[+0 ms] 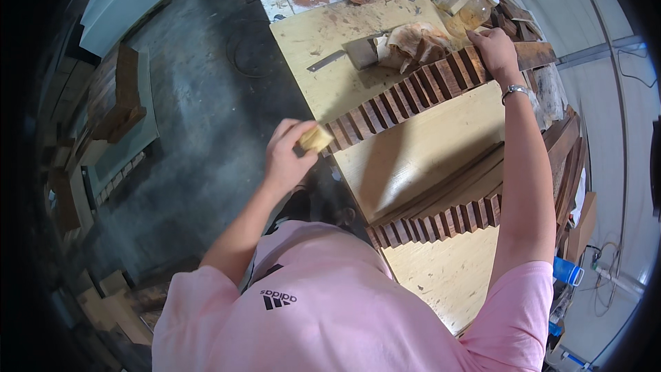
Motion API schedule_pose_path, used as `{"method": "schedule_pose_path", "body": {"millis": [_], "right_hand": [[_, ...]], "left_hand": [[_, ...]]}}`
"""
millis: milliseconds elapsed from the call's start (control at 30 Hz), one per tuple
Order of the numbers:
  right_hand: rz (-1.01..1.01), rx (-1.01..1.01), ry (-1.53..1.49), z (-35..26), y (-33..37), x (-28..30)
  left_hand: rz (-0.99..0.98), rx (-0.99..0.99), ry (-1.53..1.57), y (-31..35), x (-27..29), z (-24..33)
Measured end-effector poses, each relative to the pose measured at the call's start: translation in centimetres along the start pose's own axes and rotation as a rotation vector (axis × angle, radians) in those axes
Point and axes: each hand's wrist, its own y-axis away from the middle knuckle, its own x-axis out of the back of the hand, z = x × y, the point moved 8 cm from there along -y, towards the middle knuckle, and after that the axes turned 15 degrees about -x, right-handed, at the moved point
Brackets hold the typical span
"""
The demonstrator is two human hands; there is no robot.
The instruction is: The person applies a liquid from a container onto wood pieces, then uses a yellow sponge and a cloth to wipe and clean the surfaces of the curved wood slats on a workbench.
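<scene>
- Pink shirt (330, 317), nearest, along the lower edge.
- Left hand (284, 158): fingers curled nearly closed, pinching a yellow block (316, 139) right at the left end of a toothed wooden strip (392, 105); contact between them is unclear.
- That strip slants across the pale tabletop (441, 282).
- Second toothed strip (441, 226), closer to the body.
- Crumpled cloth (418, 40) beyond the first strip.
- Right hand (494, 52): fingers bent over the first strip's right part; cannot tell how firmly.
</scene>
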Motion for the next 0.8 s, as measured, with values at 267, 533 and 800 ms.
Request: {"method": "schedule_pose_path", "body": {"millis": [267, 533, 800], "right_hand": [[0.021, 0.007, -0.013, 0.3, -0.1, 0.0], [0.011, -0.007, -0.019, -0.1, 0.4, 0.0], [0.024, 0.029, 0.026, 0.0, -0.3, 0.0]], "left_hand": [[-0.153, -0.189, -0.107, -5.8, -0.7, -0.8], [-0.312, -0.178, -0.109, -7.9, -2.1, -0.9], [-0.281, -0.048, -0.052, -7.2, -0.7, -3.4]]}}
